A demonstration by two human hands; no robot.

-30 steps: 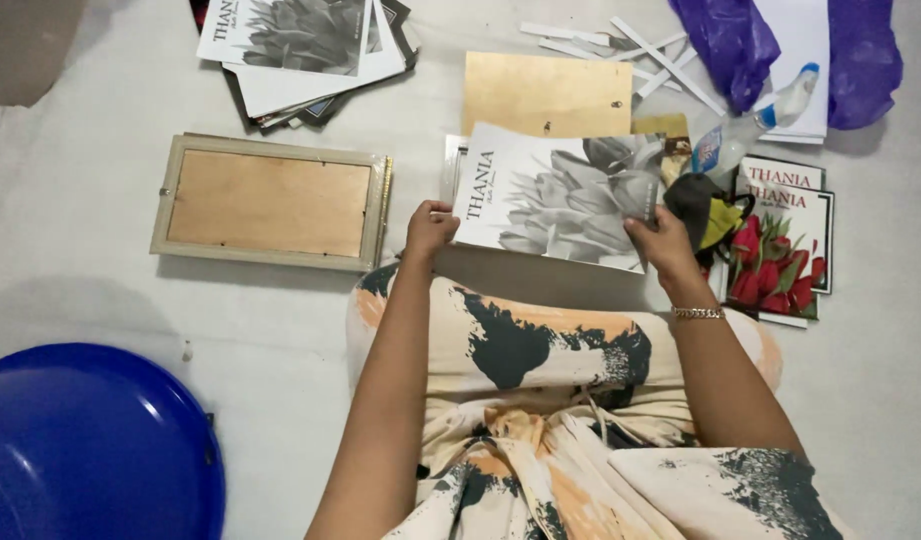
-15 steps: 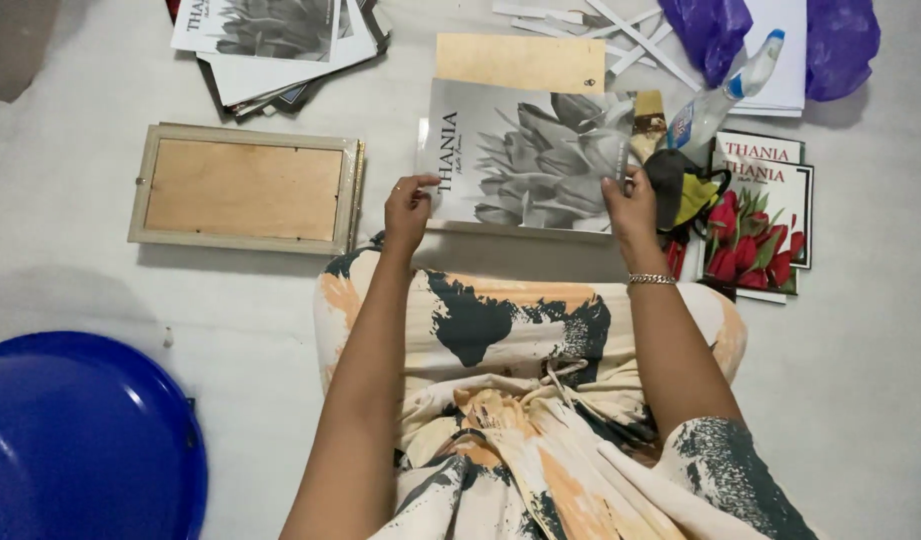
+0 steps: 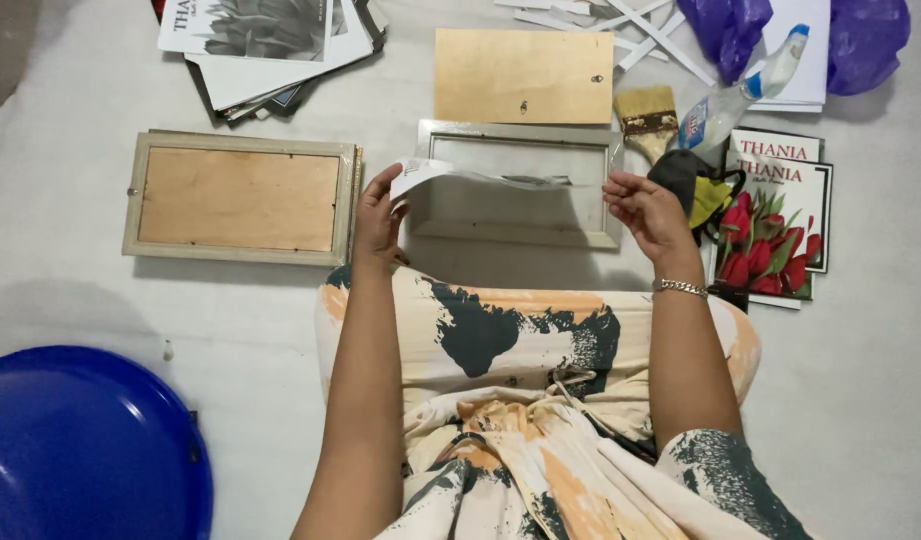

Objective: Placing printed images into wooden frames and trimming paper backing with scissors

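Observation:
My left hand (image 3: pixel 378 215) and my right hand (image 3: pixel 648 212) hold a grey flower print (image 3: pixel 480 176) by its two ends. The sheet lies almost flat and edge-on to the camera, just above an empty grey picture frame (image 3: pixel 518 235) on the floor in front of my knees. Beyond the frame lies its loose wooden backing board (image 3: pixel 523 76). My right wrist wears a chain bracelet (image 3: pixel 679 288).
A second frame (image 3: pixel 242 198) lies face down at the left. A stack of prints (image 3: pixel 270 40) sits at the top left, red tulip prints (image 3: pixel 775 225) at the right. A brush (image 3: pixel 646 115), a spray bottle (image 3: pixel 742 90), purple bags (image 3: pixel 865 40) and a blue tub (image 3: pixel 80 450) lie around.
Both hands have lifted the grey flower print and tipped it flat, which uncovers the empty frame beneath. The view has shifted slightly.

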